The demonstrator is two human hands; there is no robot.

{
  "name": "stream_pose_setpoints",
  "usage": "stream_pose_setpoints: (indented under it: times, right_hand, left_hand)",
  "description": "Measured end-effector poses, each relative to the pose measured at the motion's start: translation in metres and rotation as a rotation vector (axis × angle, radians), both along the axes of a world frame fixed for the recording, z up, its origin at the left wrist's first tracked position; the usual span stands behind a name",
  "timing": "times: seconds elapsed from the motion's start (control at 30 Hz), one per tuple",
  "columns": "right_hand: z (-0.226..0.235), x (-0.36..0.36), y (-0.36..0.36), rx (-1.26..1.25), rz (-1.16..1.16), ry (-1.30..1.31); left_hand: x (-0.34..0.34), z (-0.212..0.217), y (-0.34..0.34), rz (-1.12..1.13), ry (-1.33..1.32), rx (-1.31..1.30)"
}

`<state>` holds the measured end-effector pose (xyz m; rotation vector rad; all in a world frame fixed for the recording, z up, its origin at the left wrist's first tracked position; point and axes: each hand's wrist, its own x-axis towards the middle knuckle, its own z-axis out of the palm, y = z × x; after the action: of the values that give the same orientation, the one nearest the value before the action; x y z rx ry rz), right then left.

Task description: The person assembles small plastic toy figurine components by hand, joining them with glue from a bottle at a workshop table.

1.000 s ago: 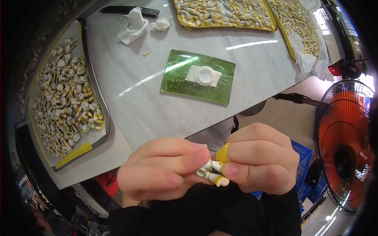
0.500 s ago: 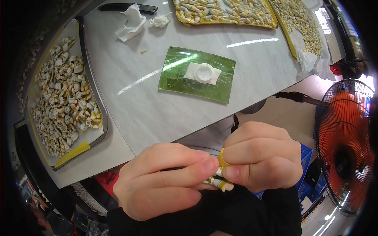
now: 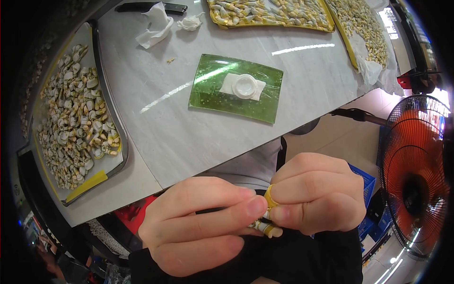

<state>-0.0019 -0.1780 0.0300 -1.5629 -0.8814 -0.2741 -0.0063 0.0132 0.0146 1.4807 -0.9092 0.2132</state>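
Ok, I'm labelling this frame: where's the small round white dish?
In the head view, the small round white dish sits in the upper half, slightly right of middle, on a white patch atop the green sheet.

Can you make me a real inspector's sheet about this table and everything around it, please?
Surface: grey marbled table, with some tiny crumbs.
Things: small white-and-yellow piece between the hands, mostly hidden; similar pieces heaped in the dark-rimmed tray at left; small pieces in the yellow-edged tray at the far side; green plate bearing a small round white dish.
Clutter: two crumpled white tissues beside a long black object.
Hands: left hand and right hand pinch the piece, fingers close together.
Cables: nothing seen.
Surroundings: orange fan and blue crate, right.
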Motion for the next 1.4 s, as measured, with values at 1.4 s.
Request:
stream_pose_setpoints:
  times: [1.4]
  right_hand:
    - [-0.011, 0.002, -0.015, -0.028, 0.054, 0.110]
  left_hand:
    - [0.013, 0.001, -0.017, -0.410, 0.344, -0.054]
